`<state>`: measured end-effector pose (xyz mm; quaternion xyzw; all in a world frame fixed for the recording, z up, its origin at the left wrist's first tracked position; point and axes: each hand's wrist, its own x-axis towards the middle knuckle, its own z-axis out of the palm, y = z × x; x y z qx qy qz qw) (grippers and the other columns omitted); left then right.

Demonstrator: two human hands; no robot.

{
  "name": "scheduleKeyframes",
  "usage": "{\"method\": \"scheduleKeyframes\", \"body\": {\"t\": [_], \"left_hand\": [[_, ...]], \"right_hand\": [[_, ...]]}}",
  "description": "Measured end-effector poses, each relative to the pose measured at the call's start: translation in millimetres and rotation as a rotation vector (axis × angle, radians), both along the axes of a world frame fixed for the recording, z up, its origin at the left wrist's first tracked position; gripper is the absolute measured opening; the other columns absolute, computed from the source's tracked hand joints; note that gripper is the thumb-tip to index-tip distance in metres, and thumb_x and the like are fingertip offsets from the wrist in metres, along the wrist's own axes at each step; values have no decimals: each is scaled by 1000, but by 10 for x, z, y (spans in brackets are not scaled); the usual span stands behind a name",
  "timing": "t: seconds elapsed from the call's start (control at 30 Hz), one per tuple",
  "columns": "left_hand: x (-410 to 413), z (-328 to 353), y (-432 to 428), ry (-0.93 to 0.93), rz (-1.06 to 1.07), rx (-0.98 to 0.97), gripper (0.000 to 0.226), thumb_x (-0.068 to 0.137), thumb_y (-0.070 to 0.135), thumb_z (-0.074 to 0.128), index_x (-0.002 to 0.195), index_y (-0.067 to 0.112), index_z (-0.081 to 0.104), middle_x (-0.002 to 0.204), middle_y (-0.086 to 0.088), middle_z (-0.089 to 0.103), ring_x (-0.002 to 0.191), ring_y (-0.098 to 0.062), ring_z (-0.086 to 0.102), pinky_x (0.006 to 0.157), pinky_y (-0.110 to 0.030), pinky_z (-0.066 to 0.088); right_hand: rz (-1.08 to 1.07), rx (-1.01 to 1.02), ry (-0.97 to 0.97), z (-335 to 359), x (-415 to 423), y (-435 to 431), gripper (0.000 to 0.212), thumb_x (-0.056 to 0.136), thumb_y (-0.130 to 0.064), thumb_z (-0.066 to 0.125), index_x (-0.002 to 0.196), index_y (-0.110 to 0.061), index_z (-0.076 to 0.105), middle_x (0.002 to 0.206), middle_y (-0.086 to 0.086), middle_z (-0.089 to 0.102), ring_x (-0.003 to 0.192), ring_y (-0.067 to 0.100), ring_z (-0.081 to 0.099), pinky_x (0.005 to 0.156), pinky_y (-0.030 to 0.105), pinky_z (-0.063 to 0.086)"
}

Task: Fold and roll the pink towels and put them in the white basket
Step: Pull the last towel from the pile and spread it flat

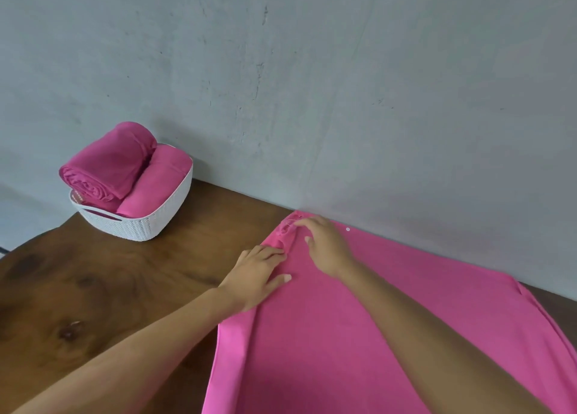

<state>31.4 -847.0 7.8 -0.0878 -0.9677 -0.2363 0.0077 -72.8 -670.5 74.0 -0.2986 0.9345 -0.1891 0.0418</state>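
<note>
Left hand (259, 273), right hand (324, 245) on pink towel (359, 345) corner; basket (150, 223) well apart.

The left hand (259, 276) and the right hand (324, 248) are seen bare, behind the fingers the left forearm (140, 351) and the right forearm (437, 335) are left uncovered, and a short rounded nail (286, 278) is shown on the thumb of the left hand.

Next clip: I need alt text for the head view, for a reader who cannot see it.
A person's left hand and right hand rest on the bunched far-left corner of a pink towel spread flat on a wooden table. To the left, by a grey wall, a white basket holds rolled pink towels, one stacked on top.
</note>
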Motion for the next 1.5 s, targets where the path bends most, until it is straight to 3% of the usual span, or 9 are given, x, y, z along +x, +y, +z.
{"method": "scheduleKeyframes", "body": {"t": [0.13,0.33,0.47,0.6,0.7,0.9,1.13,1.37,1.5], "left_hand": [[-3,29,45,-24,44,24,88,86,80,16,150,28,45,155,10,39,142,-13,32,117,-36,23],[-139,100,161,-84,100,-15,63,100,63,40,156,35,34,162,-4,25,143,-26,25,116,-44,26],[-250,130,204,-83,107,-15,61,100,63,39,156,40,30,162,-1,24,138,-26,28,113,-44,28],[-315,140,254,-54,75,-111,62,100,65,36,157,40,29,161,2,25,137,-26,27,113,-44,27],[-343,164,321,-30,100,-137,70,100,64,36,159,27,26,158,1,33,135,-25,29,112,-42,27],[-440,255,88,31,270,22,64,101,57,44,155,24,34,150,5,44,132,-24,33,105,-42,34],[-786,411,-413,-21,339,-83,66,100,52,49,155,19,33,156,-1,38,137,-31,31,108,-49,33],[-954,313,-620,-191,354,-212,59,100,52,49,149,19,44,158,-6,32,140,-34,26,113,-50,29],[-861,195,-459,15,436,-213,45,101,40,50,129,7,59,145,-13,39,133,-33,31,109,-44,34]], "right_hand": [[99,137,22,-34,-167,-290,56,86,11,55,133,-19,59,133,0,54,125,20,43,102,37,43],[14,197,203,-115,-290,-377,13,89,-8,61,90,-21,59,102,-1,54,101,21,49,73,31,39],[-147,-61,186,-122,-379,-322,6,97,-13,61,91,-15,61,97,2,59,91,20,54,78,37,48],[-311,-326,35,-87,-475,-283,11,94,-8,65,86,-16,62,90,-2,65,76,4,57,65,15,41],[-362,-409,-6,-34,-526,-255,14,93,-3,63,87,-15,63,85,-3,64,74,8,57,59,8,38],[-468,-550,-69,34,-543,-245,12,92,-1,61,90,-13,64,83,-2,64,68,-2,55,59,6,40],[-408,-666,-153,31,-371,-422,3,92,-13,68,92,-15,67,82,-11,64,73,-2,58,64,8,41],[-195,-442,-247,-313,98,-261,8,94,-18,65,96,-26,66,92,-13,67,86,3,62,79,21,48],[-152,-219,-82,-432,361,55,14,96,-20,63,109,-25,66,107,-13,63,107,7,55,95,27,46]]}}
